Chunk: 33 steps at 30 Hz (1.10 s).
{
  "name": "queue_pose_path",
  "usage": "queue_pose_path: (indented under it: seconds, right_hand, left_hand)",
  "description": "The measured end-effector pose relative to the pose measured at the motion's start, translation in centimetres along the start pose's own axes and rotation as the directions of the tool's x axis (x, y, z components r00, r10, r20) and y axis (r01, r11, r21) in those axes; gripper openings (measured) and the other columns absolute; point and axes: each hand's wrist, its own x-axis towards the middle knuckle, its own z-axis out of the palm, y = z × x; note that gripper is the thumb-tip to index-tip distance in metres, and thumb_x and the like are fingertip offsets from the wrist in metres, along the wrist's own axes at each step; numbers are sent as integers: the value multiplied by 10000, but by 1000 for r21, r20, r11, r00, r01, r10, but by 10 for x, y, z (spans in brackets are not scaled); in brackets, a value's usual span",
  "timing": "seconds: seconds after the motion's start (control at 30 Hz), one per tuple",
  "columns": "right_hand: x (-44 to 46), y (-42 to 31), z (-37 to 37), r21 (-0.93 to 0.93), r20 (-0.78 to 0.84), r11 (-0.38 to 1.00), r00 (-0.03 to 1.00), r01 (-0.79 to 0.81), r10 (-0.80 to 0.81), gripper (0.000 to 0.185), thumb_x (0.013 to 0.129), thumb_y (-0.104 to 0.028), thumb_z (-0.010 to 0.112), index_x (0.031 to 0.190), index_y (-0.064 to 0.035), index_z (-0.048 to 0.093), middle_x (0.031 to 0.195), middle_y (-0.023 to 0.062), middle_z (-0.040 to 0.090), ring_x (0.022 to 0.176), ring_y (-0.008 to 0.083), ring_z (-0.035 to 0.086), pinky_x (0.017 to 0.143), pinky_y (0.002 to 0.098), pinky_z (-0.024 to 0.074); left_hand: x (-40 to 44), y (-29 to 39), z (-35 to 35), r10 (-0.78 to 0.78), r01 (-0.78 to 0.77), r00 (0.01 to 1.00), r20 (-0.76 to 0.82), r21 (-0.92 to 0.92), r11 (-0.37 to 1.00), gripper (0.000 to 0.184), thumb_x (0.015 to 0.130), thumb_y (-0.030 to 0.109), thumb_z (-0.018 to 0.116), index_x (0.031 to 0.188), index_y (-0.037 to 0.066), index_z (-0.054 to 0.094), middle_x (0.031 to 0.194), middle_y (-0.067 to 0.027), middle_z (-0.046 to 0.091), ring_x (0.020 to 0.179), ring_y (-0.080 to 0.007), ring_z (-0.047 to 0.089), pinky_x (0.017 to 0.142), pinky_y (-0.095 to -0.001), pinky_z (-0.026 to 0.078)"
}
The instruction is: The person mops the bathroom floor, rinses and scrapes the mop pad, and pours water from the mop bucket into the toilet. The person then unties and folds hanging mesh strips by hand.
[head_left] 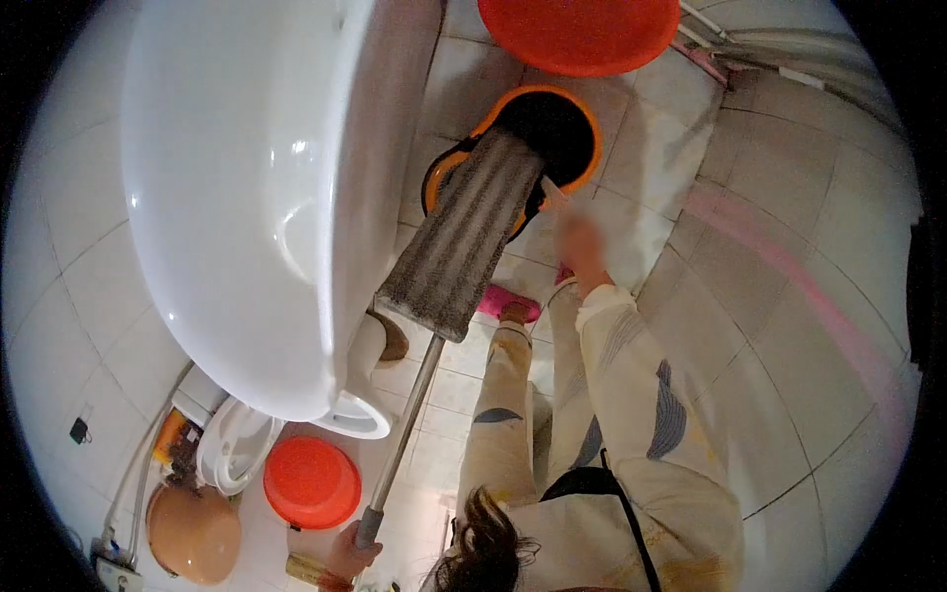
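At the bottom left, my left hand (347, 555) is wrapped round the grey grip of a long metal mop handle (409, 419). The handle runs up to a flat grey striped mop head (459, 237), whose far end rests over an orange-rimmed bucket (596, 148) with a dark inside. My right hand (582, 242) reaches down beside the bucket, just right of the mop head; it is blurred and its fingers cannot be made out. A small pale object (553, 191) shows between that hand and the bucket, too unclear to name.
A large white tub (237, 197) fills the left side. Red basins stand at the top (582, 35) and lower left (313, 483), near a toilet (237, 444) and a tan basin (194, 533). Pink slippers (510, 303) are on the tiled floor. A tiled wall (779, 296) rises right.
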Motion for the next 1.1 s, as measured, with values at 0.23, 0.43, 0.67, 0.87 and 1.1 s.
queue_pose_path:
  seconds: [0.23, 0.43, 0.67, 0.87, 1.1]
  right_hand:
    - [-41, 5, -54, 63, 173, 987, 976, -144, 132, 242, 821, -258, 506, 913, -53, 598, 842, 168, 610, 773, 340, 580, 659, 436, 460]
    - [-79, -1, -156, 58, 239, 997, 971, -41, 26, 312, 824, -330, 504, 955, -61, 594, 897, 165, 615, 830, 351, 579, 714, 441, 458]
    - [-105, -21, -245, 243, 107, 949, 978, -200, 179, 339, 873, -335, 442, 944, -25, 560, 896, 227, 599, 836, 422, 564, 728, 478, 434]
    - [-150, -50, -314, 320, 88, 926, 979, -202, 184, 307, 861, -305, 462, 920, -19, 557, 836, 223, 598, 809, 420, 557, 707, 473, 434]
    - [-176, -54, -346, 290, 10, 931, 973, -223, 230, 351, 865, -340, 457, 887, -3, 553, 861, 231, 590, 827, 410, 554, 717, 457, 433]
  left_hand:
    - [-8, 22, -1, 31, -30, 999, -25, 23, 999, 275, 732, 178, 687, 903, 32, 528, 591, -1, 488, 494, -84, 472, 456, -247, 412]
    - [-29, 39, -9, 456, -243, 865, -208, 622, 744, 417, 747, 341, 636, 970, 4, 533, 766, -250, 593, 712, -415, 578, 586, -474, 456]
    - [-60, 18, -31, 597, -324, 778, -197, 688, 650, 393, 739, 360, 639, 915, 29, 520, 752, -214, 610, 721, -400, 590, 616, -473, 466]
    - [-113, 2, -71, 645, -216, 726, -238, 811, 543, 384, 733, 342, 647, 930, 36, 523, 747, -200, 611, 725, -389, 596, 634, -479, 474]
    - [-104, 16, -93, 711, -109, 667, -222, 915, 388, 357, 737, 335, 661, 896, 45, 527, 791, -165, 621, 770, -357, 605, 669, -448, 486]
